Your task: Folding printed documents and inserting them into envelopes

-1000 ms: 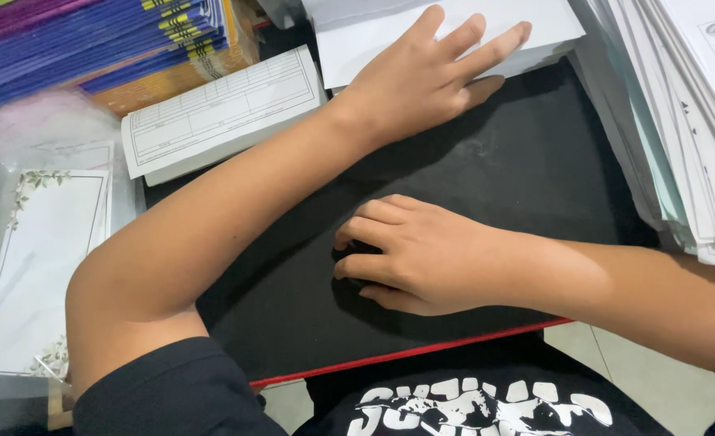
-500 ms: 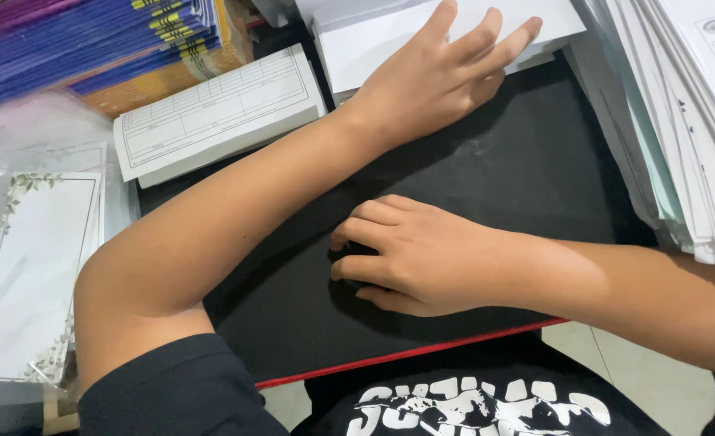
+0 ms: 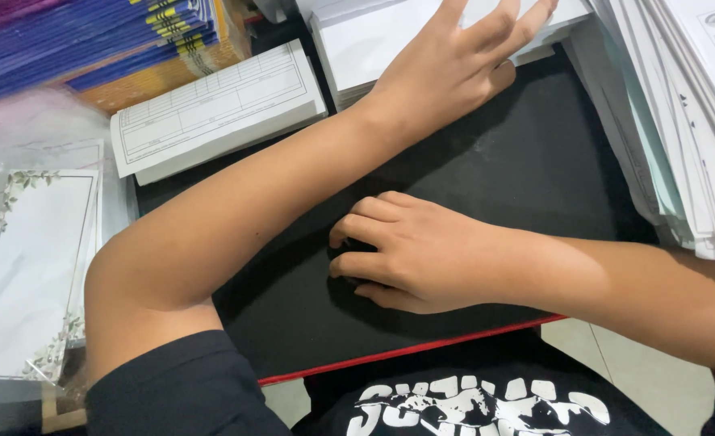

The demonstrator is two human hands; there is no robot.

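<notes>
My left hand (image 3: 454,64) reaches across to the far side, fingers spread, its palm and fingertips resting on a stack of white paper (image 3: 365,44); it grips nothing. My right hand (image 3: 414,250) lies on the black mat (image 3: 535,161) in the middle, fingers curled under with the knuckles up. Nothing shows inside it. My left forearm crosses the mat diagonally above the right hand.
A pad of printed forms (image 3: 212,109) lies left of the white stack. Purple, blue and orange books (image 3: 75,40) are piled at the top left. Floral-bordered sheets in clear plastic (image 3: 35,266) sit at the left. A tall leaning pile of papers (image 3: 688,121) fills the right edge.
My left hand has slid farther up and to the right over the white stack, with the fingers lifting and spreading. The right hand has stayed put.
</notes>
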